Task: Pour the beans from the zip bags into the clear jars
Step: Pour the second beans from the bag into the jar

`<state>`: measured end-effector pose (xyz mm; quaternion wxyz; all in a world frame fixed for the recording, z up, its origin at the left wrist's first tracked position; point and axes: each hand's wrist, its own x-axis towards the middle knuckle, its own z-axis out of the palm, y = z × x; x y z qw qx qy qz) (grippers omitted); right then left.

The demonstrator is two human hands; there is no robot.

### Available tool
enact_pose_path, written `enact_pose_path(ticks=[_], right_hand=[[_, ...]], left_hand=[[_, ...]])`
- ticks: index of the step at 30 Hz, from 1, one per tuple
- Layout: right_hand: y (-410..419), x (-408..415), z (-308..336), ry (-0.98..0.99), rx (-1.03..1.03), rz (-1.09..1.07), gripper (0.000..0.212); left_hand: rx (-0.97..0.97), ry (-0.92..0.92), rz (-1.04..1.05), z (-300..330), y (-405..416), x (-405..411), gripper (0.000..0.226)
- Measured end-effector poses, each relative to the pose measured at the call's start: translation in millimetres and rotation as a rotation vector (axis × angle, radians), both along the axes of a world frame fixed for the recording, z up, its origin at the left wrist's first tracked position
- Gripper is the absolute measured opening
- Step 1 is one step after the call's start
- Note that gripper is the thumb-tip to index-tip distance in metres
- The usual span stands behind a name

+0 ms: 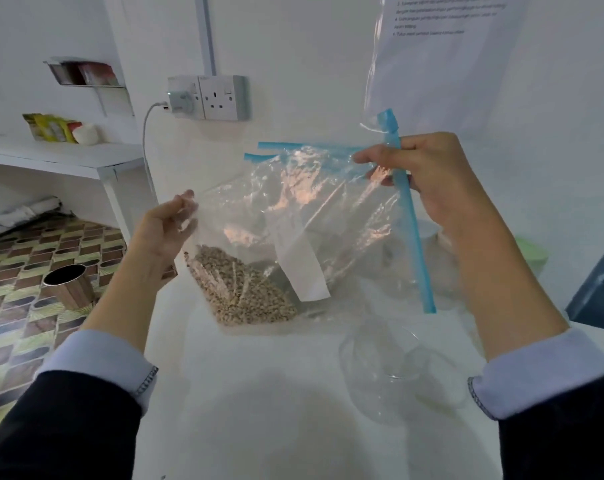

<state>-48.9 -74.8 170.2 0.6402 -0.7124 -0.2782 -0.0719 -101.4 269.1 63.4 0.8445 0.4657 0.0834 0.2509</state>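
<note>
A white bench [266, 427] fills the lower frame beneath a clear zip bag [293, 216] held up at centre, its blue zip strip [409, 216] open and trailing toward 4 o'clock. The right hand [428, 181], at 2 o'clock, has its grip pinched on the bag's top corner; the left hand [162, 237], at 9 o'clock, has its grip curled on the bag's side edge. Pale beans [238, 292] sit heaped in the bag's lower left corner. An empty clear jar [383, 372] lies on the bench at 5 o'clock.
</note>
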Motion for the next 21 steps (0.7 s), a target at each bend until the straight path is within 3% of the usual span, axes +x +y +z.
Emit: enact_pose_path(ticks=[4, 10, 21], right_hand=[[-12.0, -1.0, 2.2, 0.0, 0.008, 0.031, 0.013], [-19.5, -3.5, 6.3, 0.012, 0.104, 0.058, 0.007], [-49.4, -11.7, -1.8, 0.047, 0.194, 0.105, 0.009]], left_hand=[[0.03, 0.026, 0.061, 8.9, -11.1, -4.4, 0.043], [0.001, 0.02, 0.154, 17.4, -23.9, -12.7, 0.021], [0.012, -0.118, 0.214, 46.3, -59.0, -35.1, 0.04]])
